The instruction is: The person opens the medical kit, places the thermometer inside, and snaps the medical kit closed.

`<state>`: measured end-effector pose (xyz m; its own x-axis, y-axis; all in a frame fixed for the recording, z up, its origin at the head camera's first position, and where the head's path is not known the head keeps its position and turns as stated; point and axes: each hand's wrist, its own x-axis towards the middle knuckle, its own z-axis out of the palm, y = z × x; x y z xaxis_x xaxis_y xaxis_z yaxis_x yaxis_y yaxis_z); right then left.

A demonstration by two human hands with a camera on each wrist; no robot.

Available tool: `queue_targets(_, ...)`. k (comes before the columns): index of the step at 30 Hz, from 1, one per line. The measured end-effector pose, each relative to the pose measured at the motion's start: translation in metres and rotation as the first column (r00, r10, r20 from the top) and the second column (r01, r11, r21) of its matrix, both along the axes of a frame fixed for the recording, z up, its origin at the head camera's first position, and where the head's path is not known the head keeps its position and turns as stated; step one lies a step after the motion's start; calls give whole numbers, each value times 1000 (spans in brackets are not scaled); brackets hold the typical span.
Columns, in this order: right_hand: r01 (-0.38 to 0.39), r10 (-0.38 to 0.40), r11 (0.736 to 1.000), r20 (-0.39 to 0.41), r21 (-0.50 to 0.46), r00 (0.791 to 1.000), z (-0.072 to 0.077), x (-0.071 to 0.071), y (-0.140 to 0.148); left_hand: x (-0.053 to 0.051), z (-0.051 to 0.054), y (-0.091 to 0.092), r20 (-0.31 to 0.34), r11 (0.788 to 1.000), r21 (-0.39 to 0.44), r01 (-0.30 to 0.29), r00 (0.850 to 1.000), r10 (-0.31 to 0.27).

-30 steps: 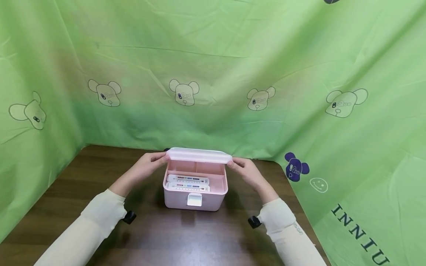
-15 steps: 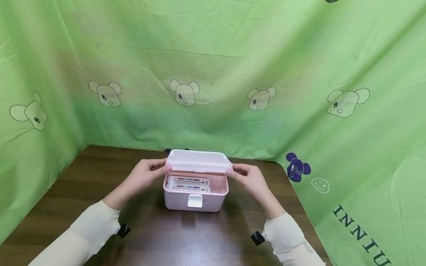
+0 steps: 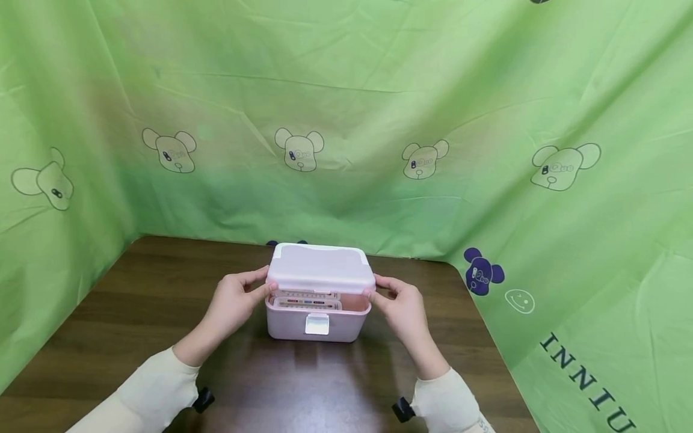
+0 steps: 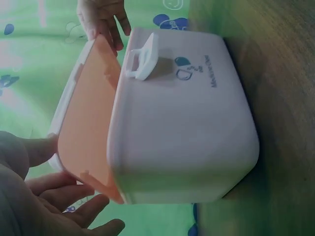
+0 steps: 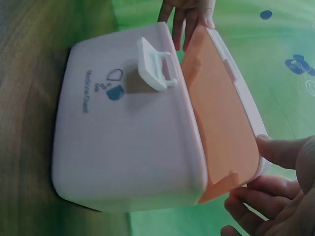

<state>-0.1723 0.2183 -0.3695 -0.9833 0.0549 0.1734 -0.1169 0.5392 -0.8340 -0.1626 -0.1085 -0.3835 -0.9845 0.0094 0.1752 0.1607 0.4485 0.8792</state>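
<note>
A pink medicine box (image 3: pixel 314 328) stands on the table with its lid (image 3: pixel 319 267) tilted partly open. My left hand (image 3: pixel 233 300) grips the lid's left front corner between thumb and fingers. At the opposite corner my right hand (image 3: pixel 403 307) pinches the lid the same way. Beneath the lid two white thermometer-like strips (image 3: pixel 307 304) lie in the box, partly covered. A white latch (image 5: pixel 153 66) sticks out from the box front, above the printed "Medicine Chest" lettering seen in both wrist views.
The brown wooden table (image 3: pixel 303 385) extends around the box. A green cloth (image 3: pixel 352 204) with cartoon bear heads hangs behind and along both sides. Dark wrist cameras (image 3: pixel 403 410) sit at both sleeve cuffs.
Both hands have brought the lid forward and down, narrowing the gap over the box. More of the lid's top shows now, and less of the inside. The box stays in place.
</note>
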Motion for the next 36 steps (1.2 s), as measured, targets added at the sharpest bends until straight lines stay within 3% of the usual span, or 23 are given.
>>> queue_targets(5,14,-16,999,-32,-32,999,-11,-7,-3,-3,-9,4,-17,999,30,-22,1000,23)
queue_targets(14,27,-31,998,-78,-47,996,-26,-29,-9,-24,-28,8,-70,993,94,-73,994,80)
queue_targets(36,72,-80,994,-94,-85,992,-52,-53,-21,-44,-46,12,-86,983,121,-137,985,148)
